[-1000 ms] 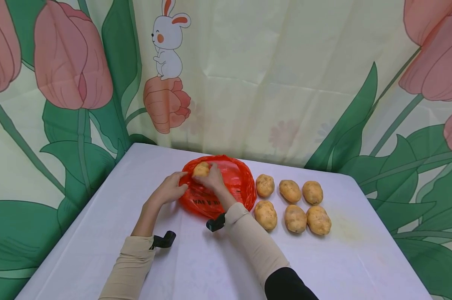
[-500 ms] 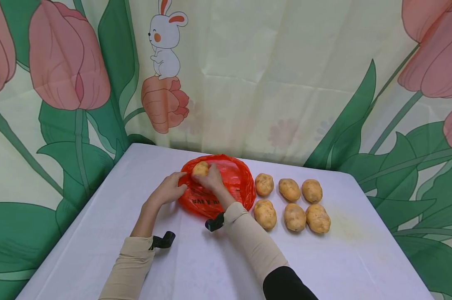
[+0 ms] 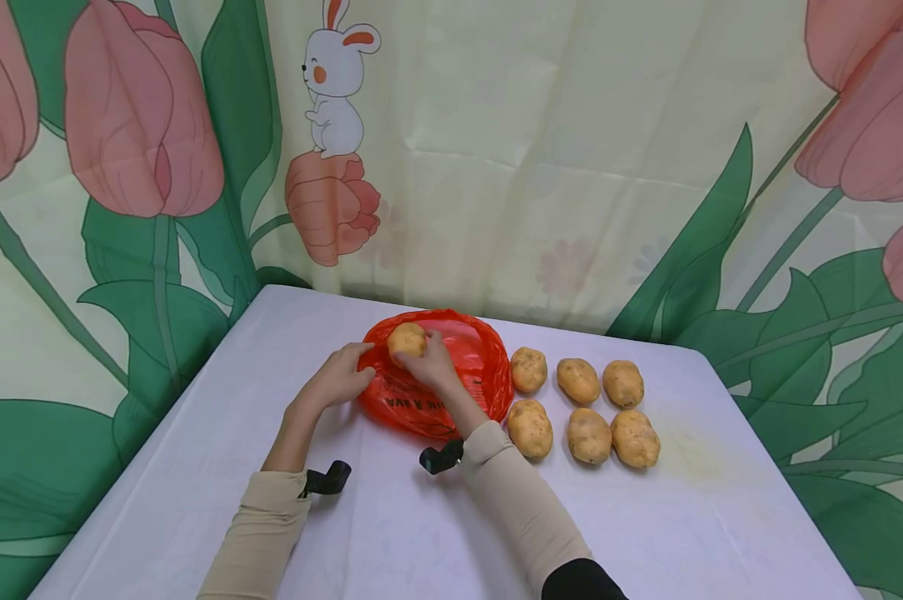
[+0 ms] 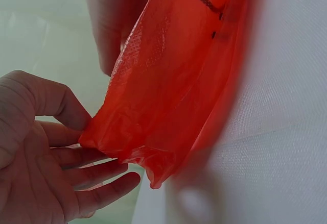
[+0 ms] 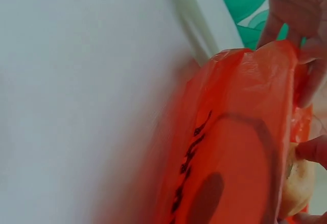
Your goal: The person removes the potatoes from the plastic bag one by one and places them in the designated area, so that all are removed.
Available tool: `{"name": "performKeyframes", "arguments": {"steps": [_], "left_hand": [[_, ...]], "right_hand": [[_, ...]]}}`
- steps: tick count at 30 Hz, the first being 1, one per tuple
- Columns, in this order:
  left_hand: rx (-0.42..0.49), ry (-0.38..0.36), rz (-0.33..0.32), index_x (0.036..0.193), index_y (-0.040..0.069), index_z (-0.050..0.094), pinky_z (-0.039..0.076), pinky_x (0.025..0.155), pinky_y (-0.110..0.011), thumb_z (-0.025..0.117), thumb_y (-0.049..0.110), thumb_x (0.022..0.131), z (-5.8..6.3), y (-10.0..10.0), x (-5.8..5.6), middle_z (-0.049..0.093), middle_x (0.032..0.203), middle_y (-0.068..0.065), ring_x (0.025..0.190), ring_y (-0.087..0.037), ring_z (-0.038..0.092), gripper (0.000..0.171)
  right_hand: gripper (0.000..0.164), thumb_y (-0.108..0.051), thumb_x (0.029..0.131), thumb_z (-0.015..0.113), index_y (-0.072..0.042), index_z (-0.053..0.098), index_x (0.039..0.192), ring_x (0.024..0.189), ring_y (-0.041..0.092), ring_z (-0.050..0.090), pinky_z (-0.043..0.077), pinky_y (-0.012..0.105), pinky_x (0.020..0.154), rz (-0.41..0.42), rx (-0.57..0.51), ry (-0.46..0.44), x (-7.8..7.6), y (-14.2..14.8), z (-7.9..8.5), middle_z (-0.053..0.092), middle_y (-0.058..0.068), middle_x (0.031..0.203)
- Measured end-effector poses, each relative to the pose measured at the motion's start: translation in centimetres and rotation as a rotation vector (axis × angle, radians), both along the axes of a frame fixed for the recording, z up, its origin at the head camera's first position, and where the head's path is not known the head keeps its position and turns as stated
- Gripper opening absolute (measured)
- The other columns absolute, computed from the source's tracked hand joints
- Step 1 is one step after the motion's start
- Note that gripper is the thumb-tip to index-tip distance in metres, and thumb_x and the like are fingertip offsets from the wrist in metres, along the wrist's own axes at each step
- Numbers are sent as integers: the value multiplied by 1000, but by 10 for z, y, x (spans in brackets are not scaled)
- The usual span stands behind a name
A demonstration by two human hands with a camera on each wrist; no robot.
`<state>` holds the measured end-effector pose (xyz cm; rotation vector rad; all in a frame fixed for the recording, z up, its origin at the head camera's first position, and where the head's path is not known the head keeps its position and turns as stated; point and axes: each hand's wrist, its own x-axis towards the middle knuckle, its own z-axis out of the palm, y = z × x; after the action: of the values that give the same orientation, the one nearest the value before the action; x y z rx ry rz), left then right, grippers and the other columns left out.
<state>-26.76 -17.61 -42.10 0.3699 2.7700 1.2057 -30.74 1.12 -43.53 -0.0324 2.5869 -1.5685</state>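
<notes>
A red plastic bag (image 3: 414, 417) with dark print stands wide open on the white table. My left hand (image 3: 339, 377) pinches its left edge between thumb and forefinger; in the left wrist view the other fingers of that hand (image 4: 97, 178) reach out straight below the film. My right hand (image 3: 434, 364) holds a potato (image 3: 406, 337) at the left side of the bag's mouth. In the right wrist view the potato (image 5: 299, 188) shows just past the bag's rim, with fingertips on it, and part of it is hidden behind the red film.
Several potatoes lie in two rows right of the bag, the nearest one (image 3: 530, 429) close to its side and another (image 3: 624, 384) at the back right. The white table (image 3: 391, 525) ends at a curtain (image 3: 496, 208) printed with tulips and a rabbit.
My right hand and its potato have shifted slightly to the right over the bag, and more of the potato shows. My left hand has stayed at the bag's edge.
</notes>
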Motion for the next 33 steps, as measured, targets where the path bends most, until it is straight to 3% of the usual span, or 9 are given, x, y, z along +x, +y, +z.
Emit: {"name": "performKeyframes", "arguments": {"steps": [6, 13, 20, 26, 33], "left_hand": [[3, -24, 13, 149, -11, 41, 33, 118, -60, 50, 13, 99, 1, 1, 1, 44, 152, -30, 144, -46, 38, 56], [2, -10, 2, 148, -12, 42, 33, 118, -59, 49, 12, 98, 2, 2, 1, 45, 151, -31, 143, -46, 39, 56], [8, -48, 16, 150, -10, 41, 35, 116, -59, 50, 13, 99, 1, 3, 1, 44, 153, -29, 144, -45, 39, 57], [1, -24, 3, 149, -12, 42, 35, 117, -59, 49, 13, 98, 1, 3, 0, 44, 151, -30, 143, -45, 40, 57], [9, -48, 22, 150, -9, 41, 36, 116, -59, 51, 15, 98, 1, 3, 1, 44, 153, -29, 143, -45, 39, 58]], "right_hand": [[80, -32, 93, 73, -5, 30, 154, 118, 30, 55, 51, 45, 103, 2, -64, -12, 14, 13, 2, 52, 16, 136], [78, -32, 93, 74, -7, 32, 154, 120, 30, 55, 52, 47, 103, 12, -68, 21, 27, 25, 3, 51, 17, 140], [79, -31, 93, 74, -8, 31, 155, 124, 32, 55, 52, 48, 103, 30, -80, 39, 45, 32, 7, 49, 17, 145], [80, -35, 91, 76, -12, 34, 154, 123, 29, 56, 50, 46, 104, 37, -93, 36, 62, 37, 7, 50, 12, 144], [80, -39, 89, 76, -12, 35, 153, 122, 30, 54, 49, 48, 105, 61, -110, 47, 76, 43, 8, 50, 12, 142]]}}
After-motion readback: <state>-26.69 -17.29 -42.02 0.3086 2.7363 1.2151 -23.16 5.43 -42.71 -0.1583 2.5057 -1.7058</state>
